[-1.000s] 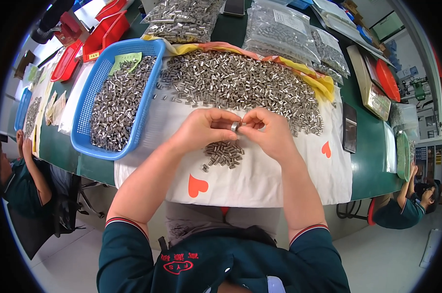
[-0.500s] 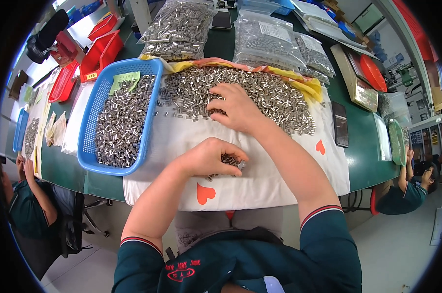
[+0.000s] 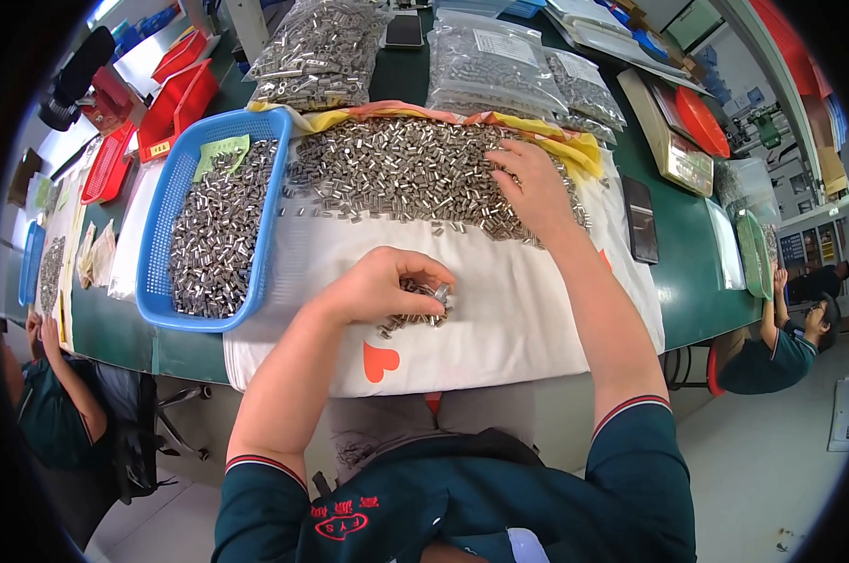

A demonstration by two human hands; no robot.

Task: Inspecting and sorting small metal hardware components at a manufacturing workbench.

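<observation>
Pinching a silvery piece [image 3: 442, 293] at the thumb tip, the left hand [image 3: 387, 284] curled over a small heap [image 3: 409, 322] of short metal cylinders, the gap between thumb and forefinger facing three o'clock. I could not make out which way that piece's long axis ran; it was too small from where I sat, and the fingers hid part of it. The heap's cylinders lay at mixed angles, some showing below the thumb toward six.

At two o'clock from there, the right hand [image 3: 534, 185] had its fingers curved and parted from the thumb over the right end of a large pile [image 3: 387, 169]; I could not tell whether they touched any cylinders. The pile ran long from nine to three, its cylinders pointing every way, and that hand blocked my sight of some.

Along the pile's far side went a yellow and orange cloth edge [image 3: 584, 155], with clear bags of metal parts beyond at eleven [image 3: 317, 56] and one [image 3: 490, 61]. A blue basket [image 3: 157, 235] of cylinders stood at ten from the left hand, and a red heart [image 3: 379, 360] on the white cloth [image 3: 500, 328] showed at six. Between three and four from the right hand lay a dark phone [image 3: 641, 220].
</observation>
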